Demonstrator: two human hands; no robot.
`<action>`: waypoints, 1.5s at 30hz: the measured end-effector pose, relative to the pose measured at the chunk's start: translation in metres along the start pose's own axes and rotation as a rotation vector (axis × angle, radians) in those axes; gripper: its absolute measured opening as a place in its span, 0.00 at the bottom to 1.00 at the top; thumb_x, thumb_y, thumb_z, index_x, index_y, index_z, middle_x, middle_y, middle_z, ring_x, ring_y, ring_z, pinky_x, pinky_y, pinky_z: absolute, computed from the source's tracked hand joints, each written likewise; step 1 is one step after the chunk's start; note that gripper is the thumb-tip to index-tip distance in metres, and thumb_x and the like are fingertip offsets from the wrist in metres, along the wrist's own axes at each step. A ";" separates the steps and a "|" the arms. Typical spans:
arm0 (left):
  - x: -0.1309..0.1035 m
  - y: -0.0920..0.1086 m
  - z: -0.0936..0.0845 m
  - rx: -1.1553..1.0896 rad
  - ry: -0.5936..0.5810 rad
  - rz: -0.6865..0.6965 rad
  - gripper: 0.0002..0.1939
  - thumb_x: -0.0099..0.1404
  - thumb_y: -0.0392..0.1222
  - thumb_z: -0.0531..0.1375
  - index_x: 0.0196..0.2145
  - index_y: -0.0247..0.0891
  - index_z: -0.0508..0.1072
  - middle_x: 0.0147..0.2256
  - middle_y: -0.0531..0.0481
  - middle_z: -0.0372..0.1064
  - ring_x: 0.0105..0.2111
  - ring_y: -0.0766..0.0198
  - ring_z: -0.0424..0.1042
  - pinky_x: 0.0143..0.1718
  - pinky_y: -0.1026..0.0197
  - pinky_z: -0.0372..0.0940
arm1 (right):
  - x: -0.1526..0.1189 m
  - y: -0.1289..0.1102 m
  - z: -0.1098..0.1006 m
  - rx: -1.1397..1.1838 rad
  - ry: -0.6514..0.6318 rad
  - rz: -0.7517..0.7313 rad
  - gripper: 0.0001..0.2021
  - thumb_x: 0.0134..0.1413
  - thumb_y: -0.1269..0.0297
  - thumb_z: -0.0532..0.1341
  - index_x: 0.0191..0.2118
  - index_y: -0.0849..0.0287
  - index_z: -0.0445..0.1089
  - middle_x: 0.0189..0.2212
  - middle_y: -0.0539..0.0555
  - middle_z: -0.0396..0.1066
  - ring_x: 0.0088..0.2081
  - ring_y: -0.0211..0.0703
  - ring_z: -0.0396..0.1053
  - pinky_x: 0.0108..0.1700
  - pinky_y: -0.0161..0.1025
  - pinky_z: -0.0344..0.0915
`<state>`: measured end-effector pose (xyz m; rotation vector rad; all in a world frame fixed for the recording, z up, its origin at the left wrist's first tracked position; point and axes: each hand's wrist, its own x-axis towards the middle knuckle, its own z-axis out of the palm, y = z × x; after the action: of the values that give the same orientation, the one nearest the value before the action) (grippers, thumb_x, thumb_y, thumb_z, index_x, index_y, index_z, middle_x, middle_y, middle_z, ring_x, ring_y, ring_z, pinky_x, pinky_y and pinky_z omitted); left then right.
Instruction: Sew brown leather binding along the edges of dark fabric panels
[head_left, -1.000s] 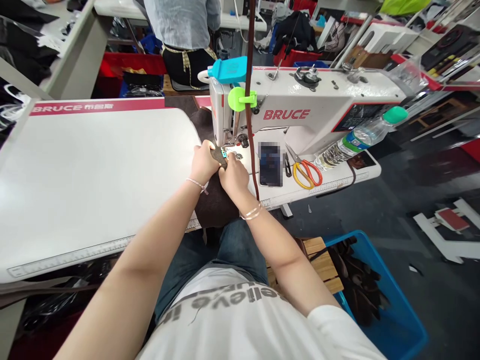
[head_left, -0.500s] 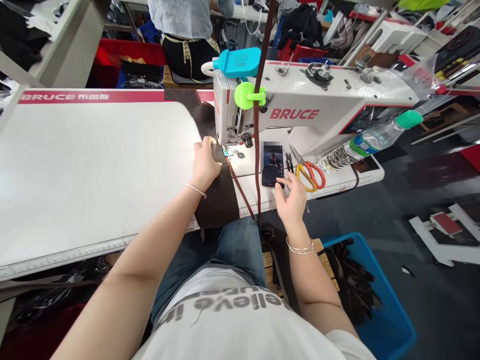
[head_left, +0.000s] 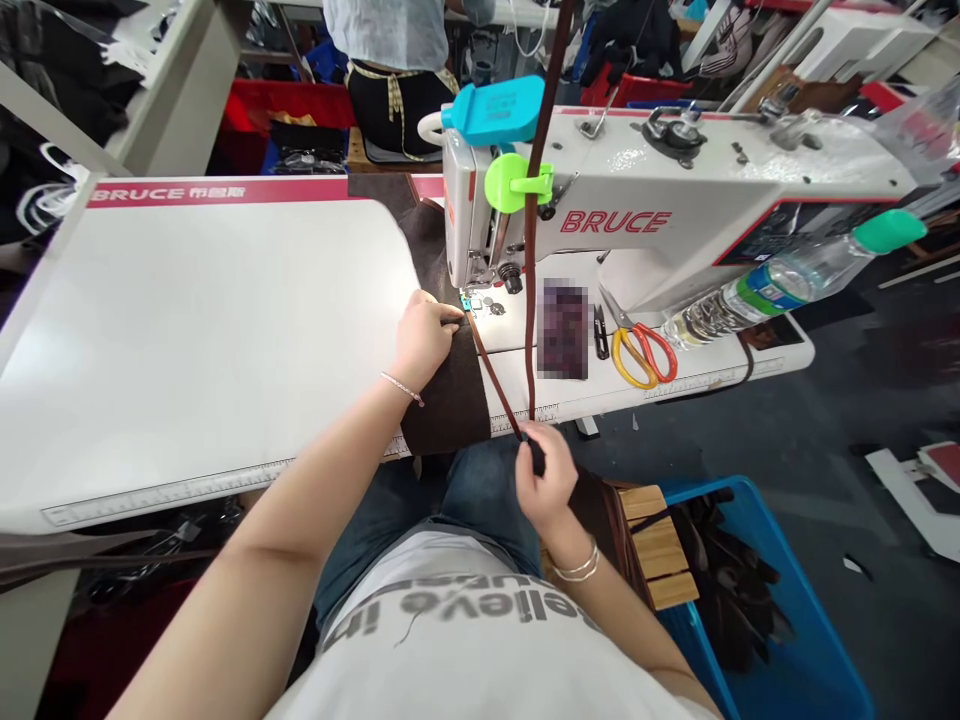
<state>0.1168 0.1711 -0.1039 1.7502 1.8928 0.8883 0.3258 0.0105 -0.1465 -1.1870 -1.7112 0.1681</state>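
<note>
A dark brown panel [head_left: 454, 395] lies across the front of the white sewing machine [head_left: 637, 180], left of and under its needle area. My left hand [head_left: 427, 340] rests on the panel beside the presser foot [head_left: 466, 303], its fingers bent together; whether they pinch the material is not visible. A narrow brown strip [head_left: 491, 370] runs from the foot down past the table edge, and its other length rises past a green clip [head_left: 517, 184]. At the edge, my right hand [head_left: 547, 475] has its fingers closed round the strip's lower part.
A blurred-out phone [head_left: 562, 330], black snips [head_left: 601, 333], scissors [head_left: 643, 355] and a bottle [head_left: 795, 275] lie right of the needle. A blue bin [head_left: 810, 610] stands low right. Another person [head_left: 390, 50] is beyond the machine.
My right hand has left the phone, moved down and left, and taken hold of the strip. My left hand's fingers have drawn closer together by the foot. The view has shifted slightly.
</note>
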 end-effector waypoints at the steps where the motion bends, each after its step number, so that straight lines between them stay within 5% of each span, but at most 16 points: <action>1: -0.002 -0.001 0.000 0.026 -0.003 0.012 0.08 0.58 0.34 0.61 0.33 0.42 0.80 0.36 0.45 0.62 0.38 0.54 0.67 0.43 0.51 0.65 | -0.010 -0.004 0.005 0.006 -0.024 0.026 0.15 0.58 0.74 0.55 0.50 0.55 0.66 0.43 0.61 0.74 0.47 0.52 0.73 0.48 0.54 0.73; 7: -0.020 -0.003 0.001 0.359 0.055 0.268 0.14 0.68 0.38 0.53 0.35 0.43 0.80 0.40 0.43 0.68 0.48 0.49 0.62 0.47 0.45 0.61 | -0.046 0.003 0.017 -0.043 -0.029 0.330 0.13 0.59 0.70 0.56 0.50 0.60 0.66 0.48 0.65 0.69 0.52 0.53 0.69 0.52 0.57 0.69; 11: -0.029 0.000 0.002 0.508 -0.034 0.430 0.14 0.69 0.34 0.51 0.40 0.42 0.76 0.42 0.43 0.69 0.47 0.52 0.64 0.52 0.46 0.60 | -0.052 0.017 0.021 -0.019 -0.116 0.535 0.20 0.56 0.62 0.60 0.53 0.61 0.64 0.52 0.66 0.69 0.54 0.57 0.68 0.53 0.57 0.67; 14: -0.034 0.003 0.000 0.574 -0.127 0.446 0.18 0.68 0.30 0.47 0.48 0.38 0.72 0.41 0.41 0.70 0.43 0.53 0.67 0.48 0.49 0.64 | -0.044 0.018 0.021 0.161 -0.228 0.621 0.16 0.56 0.59 0.61 0.48 0.60 0.68 0.42 0.62 0.75 0.45 0.53 0.73 0.49 0.51 0.70; 18: -0.046 0.002 -0.004 0.523 -0.156 0.483 0.20 0.70 0.35 0.45 0.56 0.30 0.66 0.52 0.36 0.67 0.55 0.48 0.64 0.55 0.46 0.63 | -0.029 0.007 0.014 0.457 -0.376 0.697 0.11 0.60 0.57 0.59 0.40 0.59 0.70 0.26 0.53 0.75 0.29 0.44 0.73 0.37 0.40 0.70; 28: -0.057 -0.005 -0.001 0.413 -0.156 0.453 0.22 0.71 0.40 0.46 0.59 0.29 0.63 0.61 0.36 0.60 0.65 0.46 0.54 0.65 0.42 0.54 | -0.022 -0.036 0.013 0.831 -0.509 0.764 0.12 0.66 0.56 0.55 0.36 0.58 0.69 0.16 0.45 0.62 0.19 0.36 0.66 0.25 0.34 0.63; 45: -0.050 0.001 -0.002 0.457 -0.191 0.446 0.19 0.71 0.39 0.46 0.53 0.27 0.64 0.62 0.33 0.59 0.66 0.45 0.52 0.65 0.44 0.52 | -0.014 -0.030 0.015 0.761 -0.440 0.760 0.12 0.66 0.56 0.55 0.34 0.57 0.68 0.15 0.44 0.60 0.19 0.37 0.65 0.25 0.35 0.63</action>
<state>0.1224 0.1213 -0.1080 2.4952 1.6984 0.4124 0.2959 -0.0097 -0.1455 -1.1759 -1.2385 1.4889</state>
